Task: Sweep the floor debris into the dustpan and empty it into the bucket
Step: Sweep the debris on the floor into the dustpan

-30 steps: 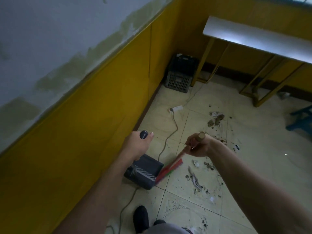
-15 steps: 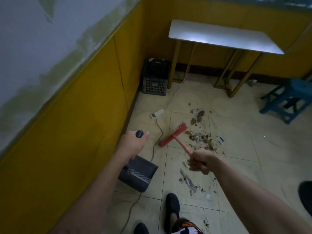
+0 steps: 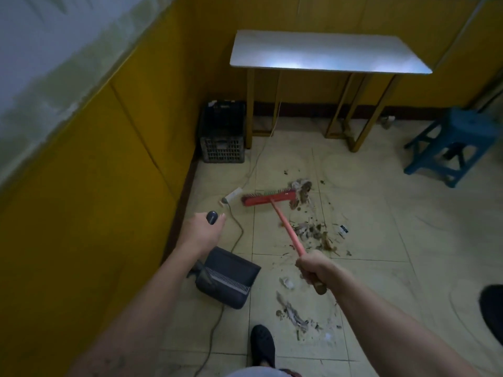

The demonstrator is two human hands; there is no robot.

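- My left hand [image 3: 202, 232] is wrapped round the dark handle top of the dustpan [image 3: 228, 278]. The pan itself sits on the floor just below that hand, its mouth turned toward my right hand.
- My right hand [image 3: 313, 269] is clenched on the red stick of the broom [image 3: 268, 199]. The red head rests on the tiles beyond both hands.
- The hands are well apart, each clamped on its own tool.
- Debris [image 3: 313, 232], scraps and brown bits, lies strewn just past my right hand, beside the stick. A second patch lies nearer me, beside my right forearm.
- The floor [image 3: 381, 240] is pale square tile, scuffed and dimly lit.
- A cord with a white power strip [image 3: 232, 195] runs just beyond my left hand.
- A yellow wall [image 3: 95, 186] flanks my left arm.
- Far ahead of both hands stand a grey-topped table [image 3: 326, 53] and a black crate [image 3: 221, 134]. A blue stool [image 3: 457, 140] stands off to the right of my right hand.
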